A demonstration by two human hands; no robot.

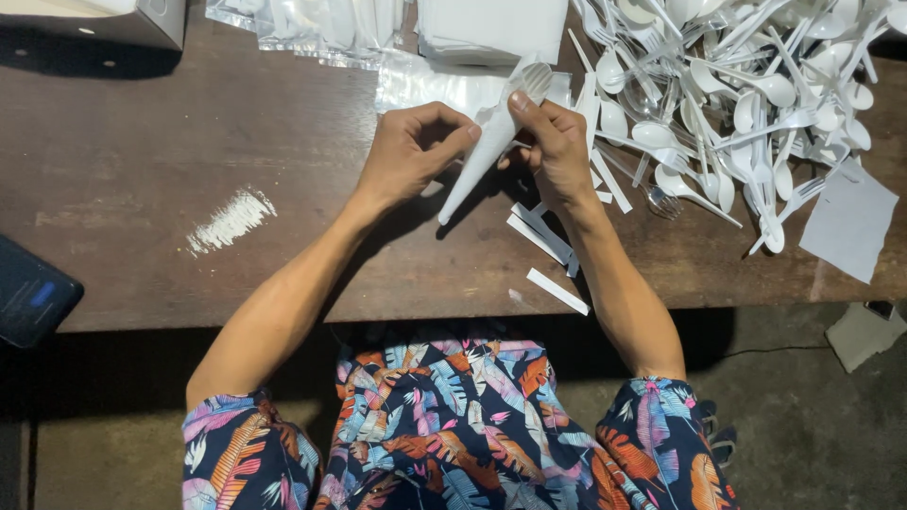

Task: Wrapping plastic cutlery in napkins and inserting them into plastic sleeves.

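While both hands grip a napkin cone (475,161) w/ spoon (531,81) inside, left hand (411,151) and right hand (557,146) fingers pinch it; cutlery pile (746,94) at 2 o'clock on bench (189,142).

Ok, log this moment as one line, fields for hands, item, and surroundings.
left hand: grips napkin cone | right hand: pinches its top, spoon inside | nearby: cutlery pile, paper strips, wooden table

Both forearms bare, reaching forward and converging. Left hand (413,151) curled, knuckles up, fingertips pinched toward the right. Right hand (553,142) curled, thumb and fingers pinched near the left; wrist bent slightly. Hands close together, elbows spread wide.
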